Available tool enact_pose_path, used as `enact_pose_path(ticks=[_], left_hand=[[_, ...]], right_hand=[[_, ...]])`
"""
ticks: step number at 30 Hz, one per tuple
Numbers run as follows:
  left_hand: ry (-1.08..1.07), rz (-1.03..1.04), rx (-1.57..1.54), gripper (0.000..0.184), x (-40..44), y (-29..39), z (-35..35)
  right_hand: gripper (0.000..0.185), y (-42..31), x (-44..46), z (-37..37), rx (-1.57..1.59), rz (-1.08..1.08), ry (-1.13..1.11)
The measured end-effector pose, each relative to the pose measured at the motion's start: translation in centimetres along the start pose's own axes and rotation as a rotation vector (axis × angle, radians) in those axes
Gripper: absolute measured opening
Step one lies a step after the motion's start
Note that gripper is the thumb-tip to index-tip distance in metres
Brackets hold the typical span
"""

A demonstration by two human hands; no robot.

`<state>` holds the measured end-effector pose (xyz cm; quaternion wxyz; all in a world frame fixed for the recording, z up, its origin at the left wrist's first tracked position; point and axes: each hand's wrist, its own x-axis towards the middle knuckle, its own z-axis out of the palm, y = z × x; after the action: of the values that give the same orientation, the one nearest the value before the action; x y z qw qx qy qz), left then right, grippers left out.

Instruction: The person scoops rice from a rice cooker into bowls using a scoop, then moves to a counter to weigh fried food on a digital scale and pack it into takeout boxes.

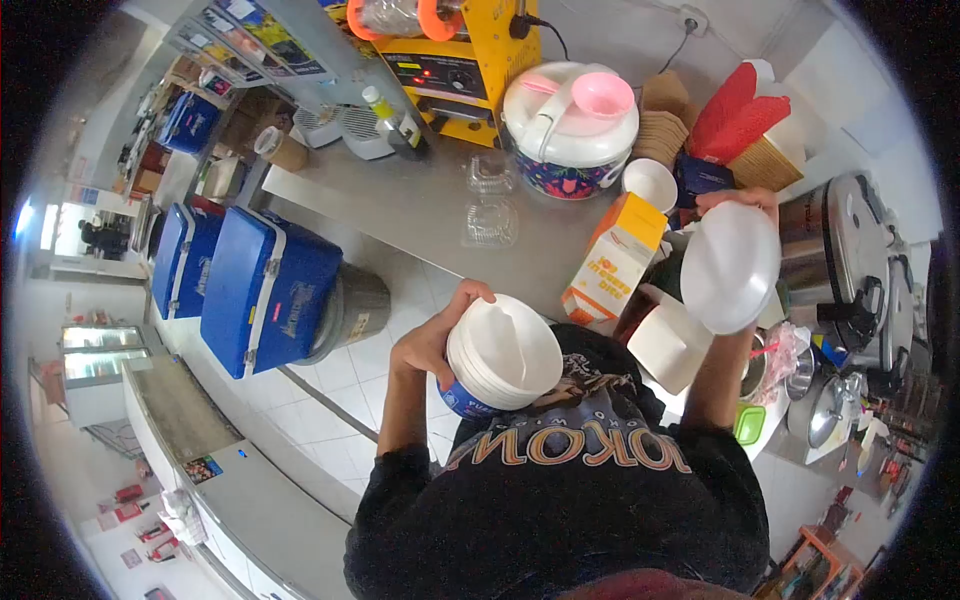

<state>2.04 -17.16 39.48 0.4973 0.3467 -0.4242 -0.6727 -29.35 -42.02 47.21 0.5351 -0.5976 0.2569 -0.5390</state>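
Note:
My left hand is wrapped around a stack of white paper bowls, tilted with their openings facing up. A blue printed wrap covers the lower part of the stack. On the right, my right hand grips the far edge of a smooth white bowl, its fingers partly hidden. Beneath and beside that bowl is a cream rectangular container. An orange and white carton stands between my two hands.
On the steel counter are a yellow sealing machine, a flowered rice container, clear plastic boxes and red paper trays. A large steel pot stands right. Blue coolers sit left.

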Motion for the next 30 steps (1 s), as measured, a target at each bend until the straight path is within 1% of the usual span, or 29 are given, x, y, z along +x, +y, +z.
enact_pose_path(ticks=[1, 3, 6, 8, 10, 11, 13, 14, 15, 16, 17, 18, 21, 23, 24, 27, 30], left_hand=[[0.011, 0.001, -0.027, 0.133, -0.1, -0.2, 0.0], [0.03, 0.027, -0.092, 0.132, -0.3, -0.8, 0.2], [0.044, 0.097, -0.17, 0.13, -0.9, -1.6, 0.3], [0.043, 0.136, -0.181, 0.128, -1.6, -1.8, 0.5], [0.098, 0.154, -0.222, 0.128, -2.3, -2.2, 1.1], [0.128, 0.165, -0.242, 0.128, -2.8, -2.4, 1.4], [0.154, 0.18, -0.239, 0.127, -3.5, -2.6, 1.7], [0.165, 0.184, -0.239, 0.127, -3.9, -2.7, 1.9], [0.168, 0.175, -0.233, 0.127, -4.2, -2.7, 2.2], [0.17, 0.165, -0.225, 0.126, -4.6, -2.8, 2.4], [0.172, 0.157, -0.218, 0.126, -4.9, -2.8, 2.6], [0.187, 0.158, -0.192, 0.126, -5.1, -2.9, 2.8], [0.213, 0.16, -0.115, 0.126, -5.8, -3.7, 2.8], [0.213, 0.158, -0.07, 0.126, -6.1, -3.7, 3.0], [0.226, 0.15, -0.094, 0.126, -6.3, -3.8, 3.4], [0.255, 0.173, -0.097, 0.124, -6.5, -3.9, 3.9], [0.221, 0.197, -0.067, 0.123, -6.7, -5.7, 3.2]], right_hand=[[0.028, 0.6, 1.3, -0.6, -0.168, -0.24, -0.143], [0.021, 0.4, 2.5, -1.9, 0.215, 0.186, -0.093], [0.021, 4.8, 7.5, -7.3, 0.092, 0.189, -0.608], [0.026, 6.0, 9.1, -8.2, 0.112, 0.301, -0.665], [0.042, 6.2, 10.3, -8.1, 0.165, 0.681, -0.525], [0.046, 6.9, 11.0, -8.1, -0.122, 0.675, -0.472], [0.054, 11.4, 12.9, -10.0, -0.688, 0.627, -0.337], [0.052, 14.4, 14.3, -12.2, -1.014, 0.58, -0.5], [0.05, 17.9, 15.4, -14.7, -1.319, 0.449, -0.758], [0.048, 20.9, 15.9, -16.7, -1.533, 0.303, -1.007], [0.047, 23.5, 15.7, -18.0, -1.588, 0.319, -1.106], [0.05, 27.4, 15.8, -19.9, -1.531, 0.495, -1.073], [0.052, 26.4, 14.4, -16.7, -1.635, 0.586, -1.132], [0.053, 27.3, 14.5, -16.4, -1.634, 0.584, -1.06], [0.054, 27.8, 14.3, -16.2, -1.631, 0.587, -1.024], [0.053, 27.8, 13.5, -15.5, -1.561, 0.506, -0.804], [0.05, 27.5, 12.9, -14.8, -1.506, 0.488, -0.849]])
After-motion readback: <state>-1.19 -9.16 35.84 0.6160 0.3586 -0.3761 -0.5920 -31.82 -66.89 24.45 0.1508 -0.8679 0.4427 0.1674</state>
